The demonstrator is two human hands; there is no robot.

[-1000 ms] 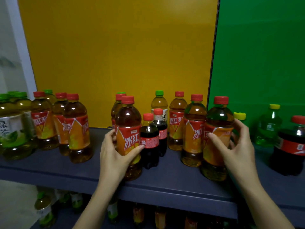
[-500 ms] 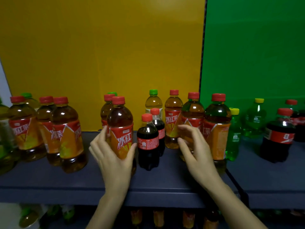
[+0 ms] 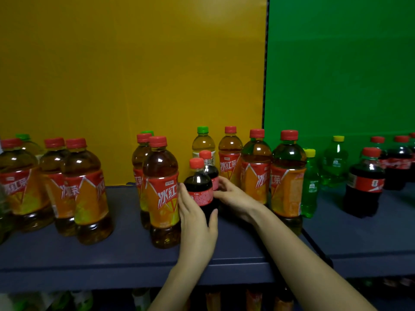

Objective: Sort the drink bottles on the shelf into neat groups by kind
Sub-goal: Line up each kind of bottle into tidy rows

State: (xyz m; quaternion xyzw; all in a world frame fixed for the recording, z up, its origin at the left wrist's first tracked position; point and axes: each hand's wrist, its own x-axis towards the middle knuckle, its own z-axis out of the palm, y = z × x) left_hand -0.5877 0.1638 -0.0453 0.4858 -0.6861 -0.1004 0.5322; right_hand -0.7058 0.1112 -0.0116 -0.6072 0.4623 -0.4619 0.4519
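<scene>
Left hand [image 3: 197,217]: wrapped round the front cola bottle [image 3: 198,187], fingers on its 9 o'clock side, thumb on the 3 o'clock side, low on the body.
Right hand [image 3: 234,196]: curled onto the rear cola bottle [image 3: 210,169] from 3 o'clock, thumb touching the front one's red label too.
Cola pair: both upright on the shelf [image 3: 112,254], middle of the row, rear one tucked just behind at 1 o'clock; touching or not, hard to call.
Near iced tea bottle [image 3: 160,187]: right at 9 o'clock of the front cola, pretty much against the left hand's fingers, another one just behind it.
Iced tea trio [image 3: 256,176]: lined up at 3 o'clock of the colas, red caps, orange labels.
Left iced tea bunch [image 3: 74,189]: way out at 9 o'clock, well apart.
Green-cap tea bottle [image 3: 203,142]: at 12 o'clock behind the colas, by the yellow back panel [image 3: 134,75].
Green soda bottles [image 3: 311,185]: yellow caps, past the trio at 3 o'clock, in front of the green back panel [image 3: 336,63].
Big cola bottle [image 3: 365,182]: far out at 3 o'clock, more red caps behind it.
</scene>
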